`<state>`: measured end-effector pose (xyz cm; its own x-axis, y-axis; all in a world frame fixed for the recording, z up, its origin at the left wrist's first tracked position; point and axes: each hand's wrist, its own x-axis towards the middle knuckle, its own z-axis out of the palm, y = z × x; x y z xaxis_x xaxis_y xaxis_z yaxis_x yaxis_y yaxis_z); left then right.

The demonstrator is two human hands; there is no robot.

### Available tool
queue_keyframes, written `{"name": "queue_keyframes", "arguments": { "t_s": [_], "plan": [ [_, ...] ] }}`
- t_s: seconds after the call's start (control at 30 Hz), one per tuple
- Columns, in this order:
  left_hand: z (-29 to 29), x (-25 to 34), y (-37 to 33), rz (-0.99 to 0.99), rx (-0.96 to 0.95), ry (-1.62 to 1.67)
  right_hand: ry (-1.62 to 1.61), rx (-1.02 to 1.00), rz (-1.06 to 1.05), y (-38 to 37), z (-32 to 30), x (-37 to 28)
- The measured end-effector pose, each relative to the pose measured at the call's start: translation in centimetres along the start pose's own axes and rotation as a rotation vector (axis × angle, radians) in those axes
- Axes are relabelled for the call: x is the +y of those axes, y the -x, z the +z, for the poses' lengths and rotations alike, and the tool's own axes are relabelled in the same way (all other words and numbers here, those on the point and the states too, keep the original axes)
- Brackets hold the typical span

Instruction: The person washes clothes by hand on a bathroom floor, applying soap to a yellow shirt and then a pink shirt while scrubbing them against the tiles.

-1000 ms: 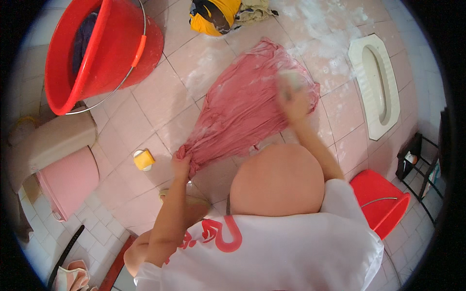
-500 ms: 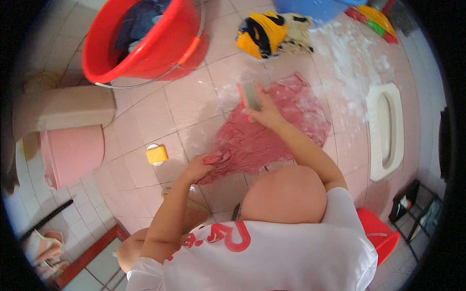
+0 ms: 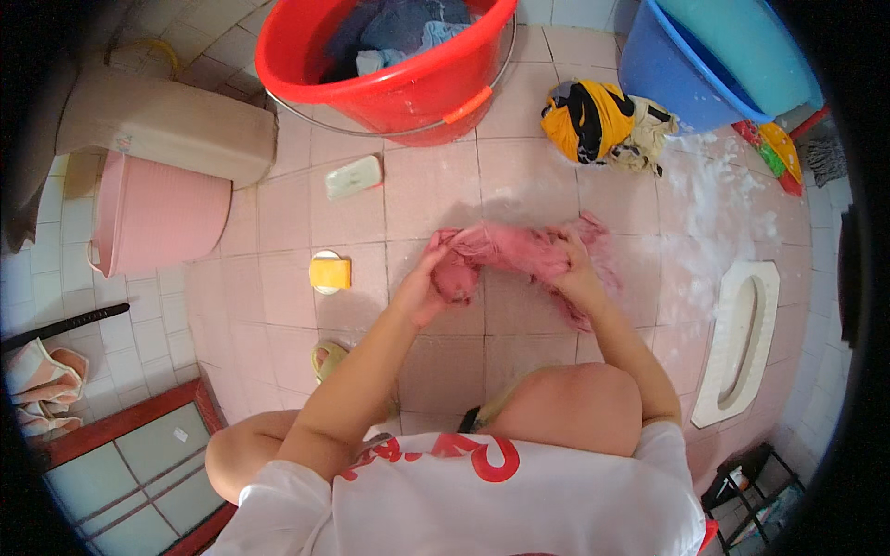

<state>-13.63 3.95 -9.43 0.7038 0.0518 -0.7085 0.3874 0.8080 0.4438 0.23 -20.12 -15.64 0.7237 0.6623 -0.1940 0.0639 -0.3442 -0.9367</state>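
A wet pink cloth (image 3: pixel 505 246), gathered into a loose roll, stretches between my two hands over the tiled floor. Its left end is bunched in my left hand (image 3: pixel 429 285), which is closed around it. My right hand (image 3: pixel 577 269) grips the other end, where loose folds hang toward the tiles. A pale scrub brush (image 3: pixel 354 177) lies on the floor ahead of my left hand. Nearer to that hand, a yellow block (image 3: pixel 330 273), apparently soap, rests on a small white dish.
Ahead stand a red bucket (image 3: pixel 399 107) of dark and blue clothes and a blue tub (image 3: pixel 681 88). A yellow and black garment (image 3: pixel 593 120) lies between them. White foam (image 3: pixel 714 208) covers tiles near a squat toilet (image 3: pixel 739 343). A pink basket (image 3: pixel 167 218) stands left.
My right hand has let go of the brush, which now lies on the floor, and has taken hold of the cloth. The spread cloth is now gathered up between both hands.
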Motion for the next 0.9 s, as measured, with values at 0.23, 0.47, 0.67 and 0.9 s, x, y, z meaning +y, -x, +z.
{"name": "queue_keyframes", "arguments": {
  "t_s": [0.23, 0.47, 0.67, 0.9],
  "plan": [
    [3.4, -4.1, -7.2, -0.306, -0.423, 0.274, -0.173, -0.536, -0.269, 2.0, 1.3, -13.9],
    [4.7, -6.7, -10.2, -0.221, -0.234, 0.415, 0.208, 0.177, -0.399, -0.2, 2.3, -7.8],
    [10.7, -4.0, -5.7, -0.299, -0.098, 0.128, 0.046, 0.427, -0.092, -4.2, -5.5, -4.7],
    [9.3, 8.1, -3.9, 0.653, 0.336, -0.789, 0.229, 0.805, -0.132, -12.0, -11.9, -17.9]
  ]
}}
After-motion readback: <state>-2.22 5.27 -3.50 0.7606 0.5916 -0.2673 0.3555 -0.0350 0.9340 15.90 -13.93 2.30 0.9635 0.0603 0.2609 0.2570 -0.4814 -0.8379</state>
